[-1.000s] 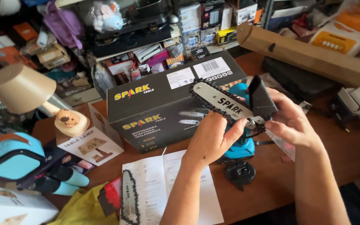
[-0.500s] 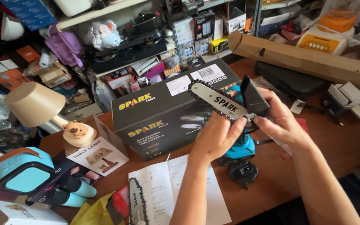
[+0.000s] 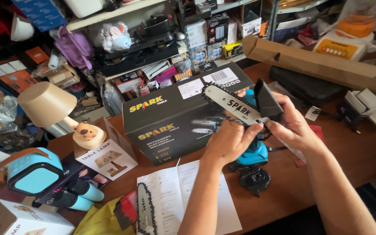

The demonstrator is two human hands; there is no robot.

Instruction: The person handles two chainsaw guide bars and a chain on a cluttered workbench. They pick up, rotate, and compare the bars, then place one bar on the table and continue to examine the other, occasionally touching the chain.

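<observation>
Shifted slightly right and lower in view since the earlier frames: both hands and the mini chainsaw [image 3: 251,148], with the grip arrangement unchanged.

Left hand [image 3: 230,140]: fingers closed around the base of the guide bar [image 3: 231,105], grip clamped on the bar where it meets the blue body. Right hand [image 3: 293,126]: grip clamped on the black side cover [image 3: 266,101], thumb and fingers pinching it against the rear of the bar.

Guide bar: silver, fitted with chain, angled up and to the left over the black carton [image 3: 175,119]. Blue saw body: held just above the counter [image 3: 349,161], partly hidden by the left hand. Black battery pack [image 3: 254,179]: resting on the counter directly below the saw body.

Lying nearer the viewer on the counter: white instruction sheet [image 3: 170,196] and a spare bar with chain [image 3: 144,213]. Left of the carton: small table lamp box [image 3: 109,156], beige lamp [image 3: 48,104] and turquoise case [image 3: 33,174]. Along the far right edge: long brown cardboard box [image 3: 323,65].
</observation>
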